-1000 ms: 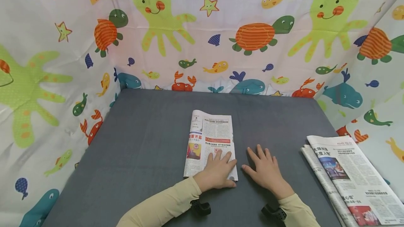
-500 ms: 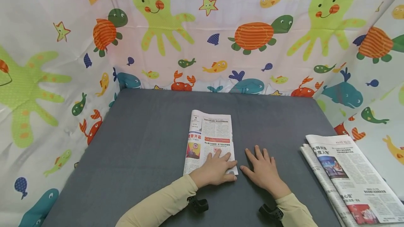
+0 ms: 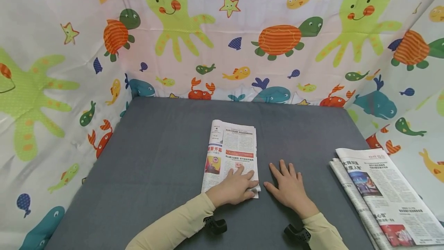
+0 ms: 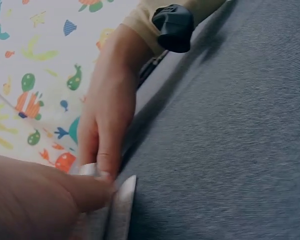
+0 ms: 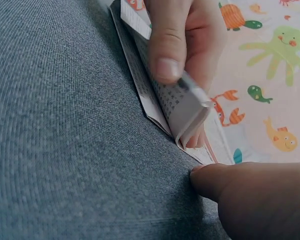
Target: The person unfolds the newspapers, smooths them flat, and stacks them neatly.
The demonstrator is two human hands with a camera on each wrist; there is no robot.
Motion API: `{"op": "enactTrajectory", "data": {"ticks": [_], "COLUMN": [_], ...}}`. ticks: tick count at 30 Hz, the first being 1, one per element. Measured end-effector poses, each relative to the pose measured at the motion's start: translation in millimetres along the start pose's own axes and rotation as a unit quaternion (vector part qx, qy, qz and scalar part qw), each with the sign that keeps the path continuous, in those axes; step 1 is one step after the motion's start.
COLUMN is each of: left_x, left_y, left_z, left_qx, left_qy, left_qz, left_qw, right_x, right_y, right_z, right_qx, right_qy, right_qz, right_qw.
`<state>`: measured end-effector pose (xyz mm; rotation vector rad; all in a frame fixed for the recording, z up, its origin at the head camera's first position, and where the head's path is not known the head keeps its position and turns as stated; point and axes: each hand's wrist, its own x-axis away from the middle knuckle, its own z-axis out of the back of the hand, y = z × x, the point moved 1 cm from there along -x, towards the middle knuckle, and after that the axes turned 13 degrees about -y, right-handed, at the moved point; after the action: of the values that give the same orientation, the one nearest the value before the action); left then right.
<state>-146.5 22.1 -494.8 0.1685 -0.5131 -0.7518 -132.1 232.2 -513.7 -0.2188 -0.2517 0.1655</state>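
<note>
A folded newspaper (image 3: 239, 142) lies upright to the viewer in the middle of the grey table. My left hand (image 3: 231, 187) is over its lower right corner, fingers spread on the printed face. Seen from the right wrist, the left thumb (image 5: 169, 65) and fingers pinch the upper layers (image 5: 182, 112), which are raised apart from the layer underneath. My right hand (image 3: 290, 189) rests on the table just right of the newspaper, fingers spread, holding nothing. Its thumb tip (image 5: 202, 175) is close to the paper's corner; whether they touch I cannot tell.
More folded newspapers (image 3: 392, 196) are stacked at the table's right edge. The grey tabletop (image 3: 156, 146) is bordered at the back and sides by a hanging cloth (image 3: 222, 57) printed with sea animals. Each wrist wears a black camera mount (image 3: 216, 225).
The newspaper's upper layers have come apart from the lower layer at the lower right corner. My left hand has shifted slightly left and away from me; the right hand has hardly moved.
</note>
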Motion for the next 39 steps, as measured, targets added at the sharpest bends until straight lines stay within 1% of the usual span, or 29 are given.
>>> {"op": "enactTrajectory", "data": {"ticks": [4, 8, 10, 13, 16, 18, 20, 23, 26, 28, 30, 33, 36, 39], "left_x": [-2.0, -4.1, -4.3, -3.2, 0.2, 3.0, 7.9, 17.1, 27.7, 36.5, 47.1, 67.3, 89.4, 112.2], "left_y": [0.3, -2.2, -3.7, -5.8, -6.7, -7.0, -6.8, -7.0, -11.1, -16.4, -23.8, -38.3, -55.6, -73.8], "left_z": [-5.1, -10.2, -10.4, -8.3, -4.8, -2.2, 1.5, 9.3, 17.7, 23.0, 28.0, 34.7, 38.5, 38.5], "left_qx": [0.01, 0.044, 0.063, 0.085, 0.123, 0.158, 0.197, 0.252, 0.28, 0.28, 0.259, 0.23, 0.217, 0.197], "left_qy": [0.023, 0.045, 0.062, 0.095, 0.142, 0.177, 0.212, 0.259, 0.308, 0.346, 0.39, 0.448, 0.482, 0.504], "left_qz": [-0.004, -0.011, -0.017, -0.034, -0.054, -0.066, -0.074, -0.086, -0.085, -0.077, -0.059, -0.038, -0.028, -0.016], "left_qw": [0.9997, 0.998, 0.996, 0.9912, 0.9808, 0.9691, 0.9544, 0.9284, 0.9051, 0.8919, 0.8817, 0.8634, 0.8485, 0.8409], "right_x": [0.7, 1.1, 1.4, 1.5, 1.4, 1.1, 0.9, 0.4, 0.5, 0.7, 1.0, 0.8, 0.2, -0.3], "right_y": [0, 1, 0, 0, 0, 0, 0, 0, 0, 0, 0, -1, 0, 0], "right_z": [-1, -1, -1, 0, 0, 1, 1, 1, 2, 2, 2, 1, 0, -1], "right_qx": [-0.002, -0.002, -0.002, -0.003, -0.004, -0.003, -0.002, -0.001, -0.002, -0.004, -0.008, -0.012, -0.01, -0.009], "right_qy": [0.006, 0.005, 0.003, 0.004, 0.008, 0.011, 0.011, 0.011, 0.008, 0.004, -0.001, -0.004, -0.005, -0.006], "right_qz": [0.001, -0.001, -0.002, -0.003, -0.001, 0.001, 0.001, 0.001, 0.0, 0.0, 0.0, 0.002, 0.0, -0.002], "right_qw": [1.0, 1.0, 1.0, 1.0, 1.0, 0.9999, 0.9999, 0.9999, 1.0, 1.0, 1.0, 0.9999, 0.9999, 0.9999]}}
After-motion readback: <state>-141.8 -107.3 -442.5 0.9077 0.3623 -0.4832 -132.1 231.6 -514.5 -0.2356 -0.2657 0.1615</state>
